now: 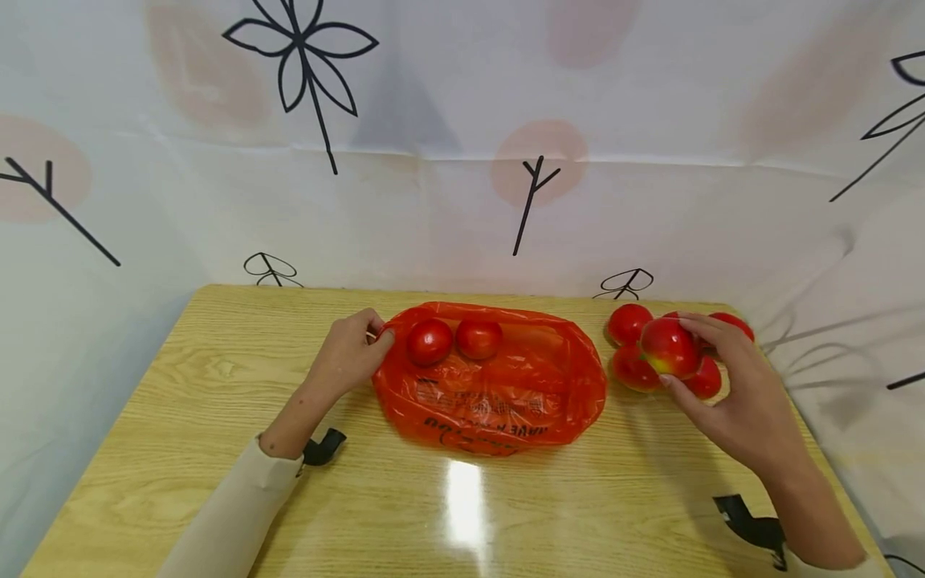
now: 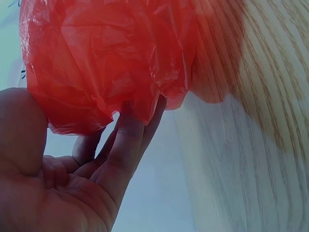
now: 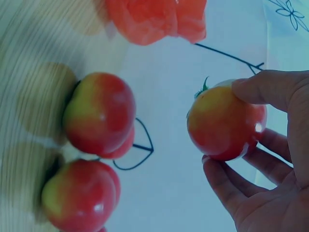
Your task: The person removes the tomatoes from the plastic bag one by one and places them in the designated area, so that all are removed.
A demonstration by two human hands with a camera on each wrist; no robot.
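Observation:
A red plastic bag (image 1: 491, 401) lies on the table with its mouth spread wide, and two tomatoes (image 1: 429, 343) sit inside toward its back left. My left hand (image 1: 349, 353) pinches the bag's left rim between thumb and fingers; the left wrist view shows the fingers (image 2: 126, 140) against the crinkled film. Over at the right, my right hand (image 1: 744, 393) holds a red and yellow tomato (image 3: 227, 123) in its fingertips, raised off the table. A green stem shows on it in the right wrist view. Below and around it rest several more tomatoes (image 1: 630, 323).
The wooden table (image 1: 238, 353) meets a white cloth (image 1: 448, 217) printed with leaves at its back edge. Tomatoes (image 3: 99, 113) cluster near the table's back right corner. Dark straps (image 1: 747, 522) hang at both wrists.

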